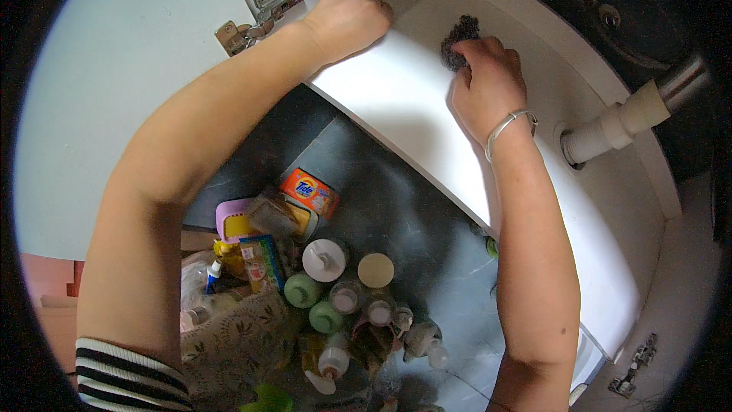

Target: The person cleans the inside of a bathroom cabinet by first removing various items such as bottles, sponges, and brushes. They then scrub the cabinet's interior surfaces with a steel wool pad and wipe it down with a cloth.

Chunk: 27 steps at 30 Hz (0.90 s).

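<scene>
My right hand [493,83], with a silver bangle at the wrist, grips a dark metal scouring pad [460,43] against the inside surface of a white cabinet [394,109]. My left hand [351,20] is curled into a fist at the cabinet's upper left, close to the metal hinge [274,6] of the door. Its fingertips are turned away, so whether it holds anything cannot be seen.
The white door [126,68] stands open at the left. A ribbed drain pipe [597,137] passes through the cabinet at the right. Below, on dark floor tiles [400,200], stand several bottles [324,260], soap dishes [234,220] and an orange Tide package [310,191]. Another hinge [633,366] is at lower right.
</scene>
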{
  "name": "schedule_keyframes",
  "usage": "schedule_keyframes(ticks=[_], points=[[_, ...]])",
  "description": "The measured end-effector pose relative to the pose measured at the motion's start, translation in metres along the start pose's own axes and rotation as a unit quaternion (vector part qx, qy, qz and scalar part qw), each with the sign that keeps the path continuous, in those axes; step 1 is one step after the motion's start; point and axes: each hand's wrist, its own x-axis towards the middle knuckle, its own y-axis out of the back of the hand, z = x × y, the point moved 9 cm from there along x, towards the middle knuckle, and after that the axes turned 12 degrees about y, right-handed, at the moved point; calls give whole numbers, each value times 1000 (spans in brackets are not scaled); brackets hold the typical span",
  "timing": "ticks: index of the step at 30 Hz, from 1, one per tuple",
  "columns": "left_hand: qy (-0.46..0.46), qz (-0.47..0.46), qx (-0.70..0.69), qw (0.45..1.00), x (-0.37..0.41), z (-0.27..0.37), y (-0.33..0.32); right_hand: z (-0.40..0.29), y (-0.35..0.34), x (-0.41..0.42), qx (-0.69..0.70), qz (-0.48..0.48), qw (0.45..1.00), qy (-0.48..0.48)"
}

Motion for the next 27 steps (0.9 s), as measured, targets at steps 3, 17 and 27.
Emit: schedule_keyframes(ticks=[3,17,27], points=[[18,35,-5,999,-1,-2,-1,-2,0,0,-14,1,1000,-3],[188,-84,-163,965,-38,-46,-42,2,0,-3,14,9,1000,-5],[176,-34,-326,928,-67,-42,-20,4,-1,-4,14,-12,1000,-18]])
